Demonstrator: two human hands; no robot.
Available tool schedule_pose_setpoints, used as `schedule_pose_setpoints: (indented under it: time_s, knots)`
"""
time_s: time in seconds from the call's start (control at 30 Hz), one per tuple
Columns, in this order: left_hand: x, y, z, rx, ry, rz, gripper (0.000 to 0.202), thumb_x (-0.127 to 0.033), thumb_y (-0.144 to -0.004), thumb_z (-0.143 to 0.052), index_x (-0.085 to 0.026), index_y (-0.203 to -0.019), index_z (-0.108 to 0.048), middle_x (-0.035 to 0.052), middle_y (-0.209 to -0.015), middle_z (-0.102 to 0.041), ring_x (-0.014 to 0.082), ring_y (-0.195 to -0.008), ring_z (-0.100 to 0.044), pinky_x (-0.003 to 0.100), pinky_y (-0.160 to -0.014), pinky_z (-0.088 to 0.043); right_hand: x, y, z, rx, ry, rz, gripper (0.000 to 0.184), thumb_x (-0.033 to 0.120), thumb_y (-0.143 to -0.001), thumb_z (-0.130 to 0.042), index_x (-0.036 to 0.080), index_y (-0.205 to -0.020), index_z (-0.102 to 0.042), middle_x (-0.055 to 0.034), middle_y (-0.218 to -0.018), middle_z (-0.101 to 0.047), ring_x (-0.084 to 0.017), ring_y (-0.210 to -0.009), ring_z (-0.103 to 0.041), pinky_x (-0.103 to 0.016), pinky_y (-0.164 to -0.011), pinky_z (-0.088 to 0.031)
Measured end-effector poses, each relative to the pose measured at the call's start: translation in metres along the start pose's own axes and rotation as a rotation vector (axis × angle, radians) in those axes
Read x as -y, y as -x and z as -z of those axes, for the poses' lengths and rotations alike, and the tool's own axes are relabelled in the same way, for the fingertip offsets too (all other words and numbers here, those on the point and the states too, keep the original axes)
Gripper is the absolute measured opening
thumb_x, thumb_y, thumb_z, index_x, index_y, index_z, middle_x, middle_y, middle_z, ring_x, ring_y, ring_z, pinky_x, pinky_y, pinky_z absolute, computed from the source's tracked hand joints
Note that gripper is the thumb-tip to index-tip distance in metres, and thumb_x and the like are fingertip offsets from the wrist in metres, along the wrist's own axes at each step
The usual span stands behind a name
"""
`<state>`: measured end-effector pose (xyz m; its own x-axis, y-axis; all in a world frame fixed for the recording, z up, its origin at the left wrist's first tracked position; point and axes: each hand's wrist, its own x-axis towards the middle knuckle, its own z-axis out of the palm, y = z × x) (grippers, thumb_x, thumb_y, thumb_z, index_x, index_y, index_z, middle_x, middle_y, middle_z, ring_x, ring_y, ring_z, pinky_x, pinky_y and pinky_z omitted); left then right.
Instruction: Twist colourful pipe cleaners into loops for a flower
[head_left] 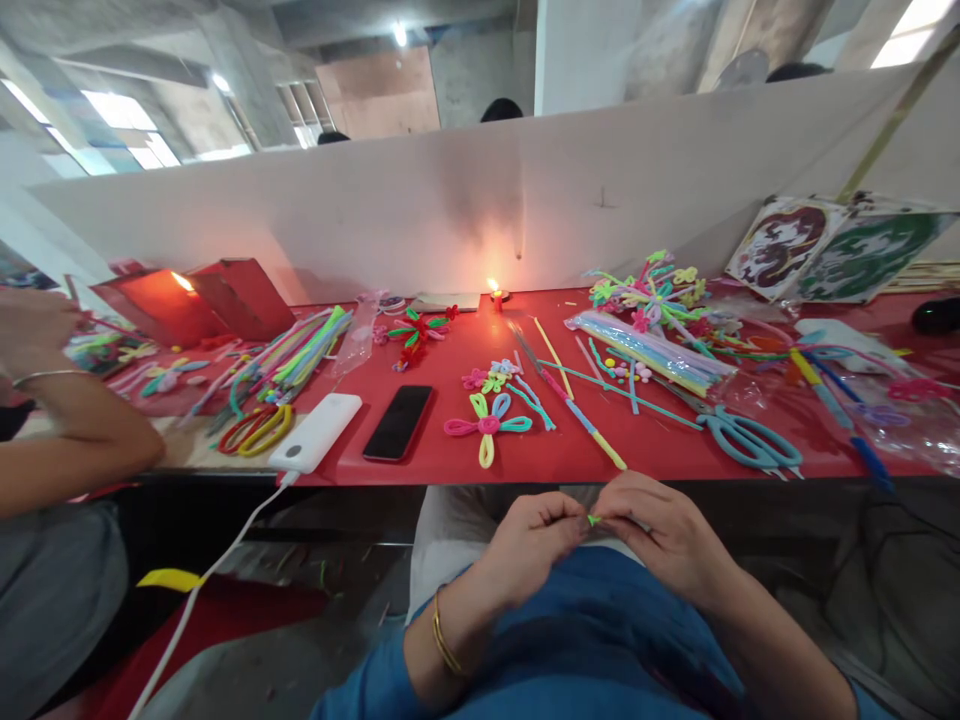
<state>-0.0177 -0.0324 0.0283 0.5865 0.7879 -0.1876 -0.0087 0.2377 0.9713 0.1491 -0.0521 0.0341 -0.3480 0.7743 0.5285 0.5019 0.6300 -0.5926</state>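
Observation:
My left hand (pixel 534 540) and my right hand (pixel 660 525) meet over my lap, just below the table's front edge. Between their pinched fingertips shows a small bright green piece (pixel 594 520), perhaps a pipe cleaner; most of it is hidden by the fingers. On the table ahead lies a pipe-cleaner flower (pixel 488 427) with pink, yellow, blue and green loops. Smaller pink and yellow flowers (pixel 491 377) rest behind it. A striped pipe-cleaner stick (pixel 592 432) points toward my right hand without anything holding it.
A lit candle (pixel 496 295) burns near the white partition (pixel 420 215). Blue-handled scissors (pixel 754 440) lie right of a pack of pipe cleaners (pixel 649 350). Left are a black phone (pixel 399 422), a white power bank (pixel 315 432) with a cable, and another person's arm (pixel 67 420).

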Motion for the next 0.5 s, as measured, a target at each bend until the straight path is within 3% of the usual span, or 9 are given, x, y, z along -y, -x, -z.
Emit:
schedule_pose_setpoints:
  time_s: [0.13,0.23,0.37,0.5]
  knots:
    - [0.011,-0.001,0.004,0.360,0.574,0.216,0.014,-0.024,-0.064,-0.063,-0.011,-0.064,-0.055,-0.0086,-0.041,-0.029,0.0023,-0.036,-0.017,0.019,-0.038,-0.009,0.006,-0.001,0.003,0.000,-0.098,0.111,0.010,0.012,-0.080,-0.051,0.019,-0.076,-0.057,-0.0024,-0.067,-0.058,-0.013,-0.065,-0.055,-0.023,-0.059,-0.045]
    - [0.018,-0.001,0.004,0.471,0.720,0.256,0.014,-0.021,-0.063,-0.064,-0.010,-0.064,-0.056,-0.0082,-0.040,-0.031,0.0015,-0.034,-0.017,0.018,-0.036,-0.007,0.009,-0.001,0.001,-0.001,-0.169,0.091,0.010,0.012,-0.081,-0.051,0.019,-0.076,-0.057,-0.0019,-0.067,-0.057,-0.012,-0.065,-0.055,-0.023,-0.059,-0.046]
    - [0.019,-0.002,0.004,0.450,0.743,0.229,0.013,-0.021,-0.066,-0.062,-0.011,-0.066,-0.055,-0.0086,-0.040,-0.030,0.0011,-0.033,-0.016,0.017,-0.035,-0.008,0.004,0.002,-0.003,-0.017,-0.202,-0.009,0.010,0.014,-0.081,-0.050,0.020,-0.078,-0.058,-0.0020,-0.070,-0.058,-0.013,-0.067,-0.057,-0.023,-0.060,-0.047]
    - [0.016,-0.003,0.002,0.290,0.682,0.170,0.016,-0.025,-0.067,-0.062,-0.013,-0.066,-0.051,-0.0090,-0.041,-0.029,0.0019,-0.035,-0.017,0.017,-0.036,-0.009,-0.004,0.007,-0.003,-0.066,-0.216,-0.144,0.013,0.019,-0.082,-0.048,0.021,-0.088,-0.059,-0.0048,-0.082,-0.061,-0.015,-0.077,-0.059,-0.025,-0.066,-0.048]
